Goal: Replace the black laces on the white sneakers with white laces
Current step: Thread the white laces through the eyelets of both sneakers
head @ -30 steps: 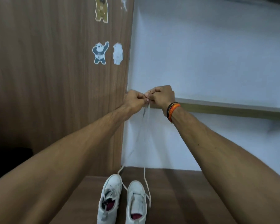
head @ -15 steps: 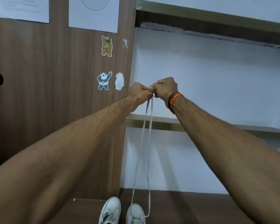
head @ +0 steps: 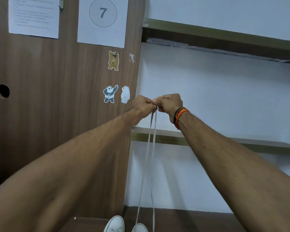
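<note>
A white lace (head: 151, 148) hangs in two strands from the raised hands down toward the toes of two white sneakers at the bottom edge of the view, the left sneaker (head: 115, 224) and the right sneaker (head: 139, 228) side by side on a dark wooden surface (head: 191, 220). Both strands drop toward the right sneaker, though where they join it is cut off by the frame. The left hand (head: 142, 104) is clenched with its fingers curled around the top of the lace, and the right hand (head: 170, 102) meets it knuckle to knuckle, its fingertips pinching the same upper ends. An orange and black wristband (head: 180, 116) sits on the right wrist. Behind the hands, a brown wooden panel (head: 49, 114) carries three bear stickers: a brown one (head: 113, 60), a panda (head: 109, 94) and a white bear (head: 125, 94). Above them hang a sheet with a circled 7 (head: 102, 17) and a sheet of small print (head: 34, 14), too blurred to read. To the right, two shelves (head: 224, 143) cross a pale wall (head: 224, 91).
</note>
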